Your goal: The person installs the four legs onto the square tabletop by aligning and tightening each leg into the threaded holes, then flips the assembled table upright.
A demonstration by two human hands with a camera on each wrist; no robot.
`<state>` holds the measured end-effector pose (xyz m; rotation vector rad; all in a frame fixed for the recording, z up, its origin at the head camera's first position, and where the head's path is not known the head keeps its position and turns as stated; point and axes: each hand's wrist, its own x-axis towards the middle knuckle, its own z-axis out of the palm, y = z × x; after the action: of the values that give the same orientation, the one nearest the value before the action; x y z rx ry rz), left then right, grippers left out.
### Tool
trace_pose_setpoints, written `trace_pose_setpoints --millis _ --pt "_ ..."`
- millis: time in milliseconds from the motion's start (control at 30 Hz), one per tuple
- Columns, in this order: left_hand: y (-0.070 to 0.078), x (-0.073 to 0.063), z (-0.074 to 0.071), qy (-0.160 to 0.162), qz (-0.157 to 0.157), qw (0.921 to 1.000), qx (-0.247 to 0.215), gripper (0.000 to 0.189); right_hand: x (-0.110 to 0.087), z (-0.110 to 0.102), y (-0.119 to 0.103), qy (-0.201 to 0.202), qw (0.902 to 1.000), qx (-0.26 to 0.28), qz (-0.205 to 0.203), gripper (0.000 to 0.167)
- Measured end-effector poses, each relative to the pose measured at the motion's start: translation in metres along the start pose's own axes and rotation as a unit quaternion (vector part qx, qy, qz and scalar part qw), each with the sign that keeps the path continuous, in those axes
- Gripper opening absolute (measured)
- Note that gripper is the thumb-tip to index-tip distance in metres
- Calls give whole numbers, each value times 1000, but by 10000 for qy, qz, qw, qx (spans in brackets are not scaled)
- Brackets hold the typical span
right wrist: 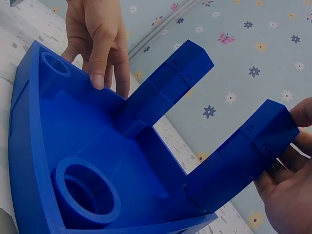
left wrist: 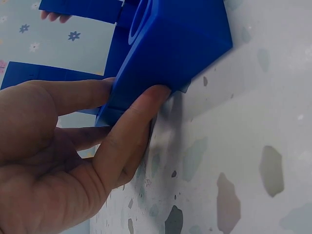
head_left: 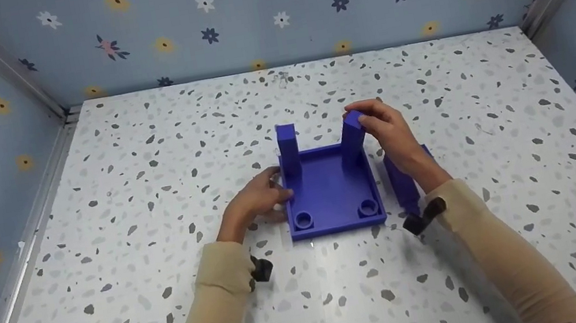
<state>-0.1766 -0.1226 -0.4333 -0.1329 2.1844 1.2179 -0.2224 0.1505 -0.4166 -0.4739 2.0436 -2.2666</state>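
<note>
A square, low-walled blue tray (head_left: 334, 194), like an upturned small tabletop, lies on the table. Square posts rise from its two far corners: a left post (head_left: 288, 147) and a right post (head_left: 352, 142). Round sockets show in the near corners, one (right wrist: 58, 170) large in the right wrist view. My left hand (head_left: 253, 199) grips the tray's left wall between thumb and fingers. Near its top, the right post is pinched by my right hand (head_left: 391, 129). Whether that post sits fully down in its corner I cannot tell.
Beside the tray on the right lie loose blue posts (head_left: 402, 189), partly hidden under my right wrist. The speckled white tabletop (head_left: 145, 150) reaches back to a flowered blue wall (head_left: 252, 15), with similar panels at both sides.
</note>
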Motion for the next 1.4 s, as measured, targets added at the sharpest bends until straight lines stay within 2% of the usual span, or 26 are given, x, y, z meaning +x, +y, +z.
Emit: trace_pose_setpoints --millis 367,600,1167,1400 --pt "0 1 0 35 -51 10000 -26 66 -3 1 2 247 9980 -578 -70 33" --pt "-3 3 3 -37 319 9984 -469 65 -6 1 3 338 9970 -695 -41 34" --pt "-2 4 3 -61 296 9965 -779 65 -9 1 6 531 9938 -955 -197 35" --pt "-1 2 2 -26 321 9981 -526 65 -13 7 0 787 9889 -1245 -218 35"
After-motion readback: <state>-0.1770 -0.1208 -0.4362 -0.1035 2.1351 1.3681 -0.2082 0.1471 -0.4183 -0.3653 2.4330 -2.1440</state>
